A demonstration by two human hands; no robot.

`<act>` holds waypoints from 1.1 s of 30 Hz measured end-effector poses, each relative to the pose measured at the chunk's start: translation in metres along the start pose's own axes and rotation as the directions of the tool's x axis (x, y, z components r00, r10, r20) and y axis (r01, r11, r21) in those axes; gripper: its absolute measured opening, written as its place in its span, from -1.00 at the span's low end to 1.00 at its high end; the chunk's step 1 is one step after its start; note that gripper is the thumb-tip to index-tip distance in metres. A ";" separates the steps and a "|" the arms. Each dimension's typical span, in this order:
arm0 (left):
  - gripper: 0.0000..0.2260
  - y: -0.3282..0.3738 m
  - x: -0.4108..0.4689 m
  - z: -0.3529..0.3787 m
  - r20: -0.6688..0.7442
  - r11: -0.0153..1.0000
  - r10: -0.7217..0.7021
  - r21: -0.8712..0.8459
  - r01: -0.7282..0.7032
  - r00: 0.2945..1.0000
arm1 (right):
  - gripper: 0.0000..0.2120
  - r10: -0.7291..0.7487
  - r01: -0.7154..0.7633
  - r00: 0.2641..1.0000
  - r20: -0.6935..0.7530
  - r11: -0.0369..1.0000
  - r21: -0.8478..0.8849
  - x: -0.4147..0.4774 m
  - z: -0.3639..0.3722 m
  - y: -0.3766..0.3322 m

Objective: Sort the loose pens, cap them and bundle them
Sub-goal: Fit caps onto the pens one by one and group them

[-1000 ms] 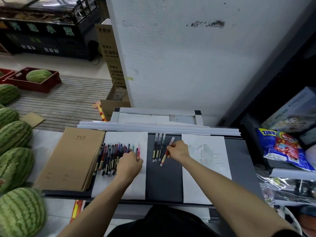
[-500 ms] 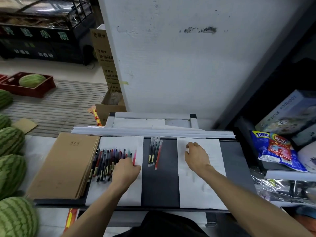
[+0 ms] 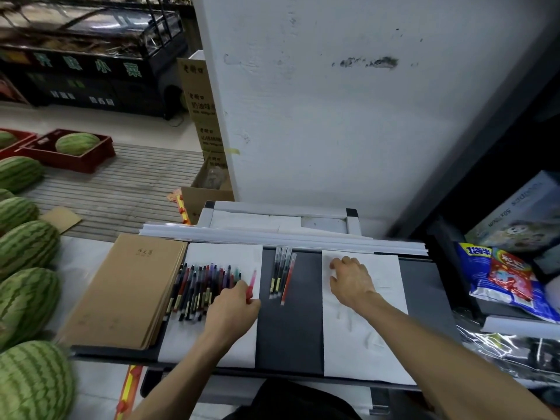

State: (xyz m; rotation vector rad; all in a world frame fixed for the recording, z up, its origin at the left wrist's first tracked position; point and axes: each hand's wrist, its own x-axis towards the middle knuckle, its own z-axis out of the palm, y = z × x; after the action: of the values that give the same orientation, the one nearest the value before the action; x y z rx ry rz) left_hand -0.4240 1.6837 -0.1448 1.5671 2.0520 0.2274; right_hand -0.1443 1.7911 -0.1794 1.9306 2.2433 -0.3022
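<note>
Shop corner with striped green watermelons (image 3: 27, 247) alongside, dark grey tabletop (image 3: 289, 328) up front. A row of slim multicoloured plastic pens (image 3: 200, 286) lies on the left white paper sheet (image 3: 224, 256). The left hand (image 3: 233, 313) pinches a translucent pink pen (image 3: 253, 277) by its lower end, at the row's right edge. The right hand (image 3: 351, 280) rests loose and empty on the right white paper sheet (image 3: 378, 334). These pens look light, stiff and roll-happy, so I'd grab mid-barrel.
</note>
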 end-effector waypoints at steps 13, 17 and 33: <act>-0.85 0.021 -0.012 -0.014 0.036 0.983 0.123 -0.141 -0.116 0.992 | -0.72 0.163 -0.155 0.987 0.009 0.916 0.371 -0.012 -0.001 -0.008; -0.77 0.030 -0.020 -0.029 0.064 0.933 0.203 -0.315 -0.173 0.977 | -0.89 0.133 -0.087 0.991 0.004 0.622 0.778 -0.035 -0.033 -0.017; -0.77 0.052 -0.039 -0.067 -0.116 0.843 0.462 -0.251 -0.476 0.879 | -0.97 -0.159 0.098 0.984 -0.076 0.135 0.986 -0.102 -0.121 -0.025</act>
State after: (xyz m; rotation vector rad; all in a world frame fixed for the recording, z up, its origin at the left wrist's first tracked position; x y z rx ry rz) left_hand -0.4078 1.6755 -0.0533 1.8719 1.5505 0.7084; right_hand -0.1527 1.7219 -0.0359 1.9546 2.2770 -2.4225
